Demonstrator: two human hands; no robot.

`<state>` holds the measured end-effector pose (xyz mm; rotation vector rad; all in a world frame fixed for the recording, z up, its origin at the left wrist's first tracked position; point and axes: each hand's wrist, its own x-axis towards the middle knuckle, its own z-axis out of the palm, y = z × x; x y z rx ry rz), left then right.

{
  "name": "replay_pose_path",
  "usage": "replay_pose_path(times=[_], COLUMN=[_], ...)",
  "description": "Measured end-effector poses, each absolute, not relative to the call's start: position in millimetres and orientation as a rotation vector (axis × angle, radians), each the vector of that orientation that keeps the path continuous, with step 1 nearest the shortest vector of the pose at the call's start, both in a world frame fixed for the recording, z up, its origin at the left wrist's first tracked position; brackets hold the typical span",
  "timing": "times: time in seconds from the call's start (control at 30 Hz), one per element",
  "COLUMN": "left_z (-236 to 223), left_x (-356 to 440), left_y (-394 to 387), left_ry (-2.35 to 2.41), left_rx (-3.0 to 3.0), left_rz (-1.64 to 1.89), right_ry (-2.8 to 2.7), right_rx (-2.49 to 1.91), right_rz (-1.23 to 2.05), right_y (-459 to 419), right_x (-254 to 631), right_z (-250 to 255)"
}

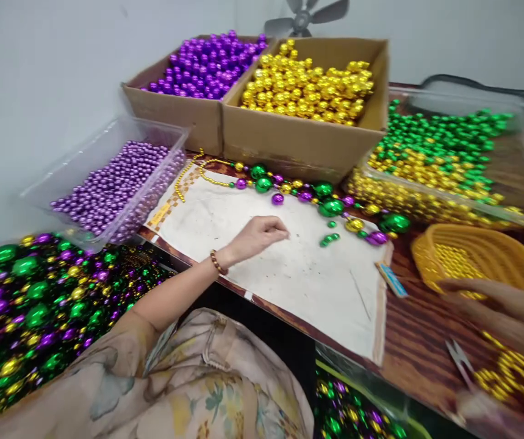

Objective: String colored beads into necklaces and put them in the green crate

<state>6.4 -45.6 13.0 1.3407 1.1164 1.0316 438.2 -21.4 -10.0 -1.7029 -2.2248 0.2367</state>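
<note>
My left hand (264, 235), with a beaded bracelet (218, 262) on its wrist, is over the white cloth (289, 268). Its fingers are curled and pinched together; anything between them is too small to make out. My right hand (509, 314) is at the right edge, slightly blurred, beside the front rim of an orange basket (518, 250) with small gold beads (458, 263). Its fingers look stretched out, and no object shows in them. Across the back of the cloth lies a bead necklace (330, 207) in green, purple and gold. Several loose green beads (329, 239) lie near it.
Cardboard boxes hold purple beads (211, 64) and gold beads (307, 88). Clear bins hold lilac beads (110, 189) and green and gold beads (449, 146). A needle (361, 296), a small blue packet (392, 279), snips (460, 363) and gold bead strands (518, 381) lie at right.
</note>
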Motion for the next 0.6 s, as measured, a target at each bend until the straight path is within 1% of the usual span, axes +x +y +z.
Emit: replay_pose_path(times=[0.03,0.07,0.2,0.3,0.37,0.4,0.6], left_z=[6.5,0.8,-10.9,-10.0,-6.4,-4.2,6.6], left_x=[3.7,1.8,-2.2,-2.7,-2.0,-1.7,-1.2], left_y=[-44.9,-45.3,-48.0,-49.5,-51.7,-52.8,-55.9], left_ry=[1.174,1.225,1.337,1.356,1.344,1.337,1.306], left_rx=[1.349,1.353,1.286,1.207,1.181,1.176,1.2], left_rz=[1.008,0.996,1.009,0.994,1.017,1.033,1.014], right_ry=[-2.248,-2.201,-1.904,-1.908,-1.947,-1.948,-1.88], right_rx=[-1.81,-1.908,-2.128,-2.417,-2.493,-2.523,-2.743], right_rz=[0.336,0.352,0.225,0.388,0.531,0.553,0.268], right_y=[-25.4,-31.9,-71.3,-105.0,-126.1,-135.3,-162.3], right_x=[438.4,438.7,444.5,452.2,455.5,456.3,449.4], right_z=[-2.3,5.9,27.0,22.4,13.1,8.0,-14.4])
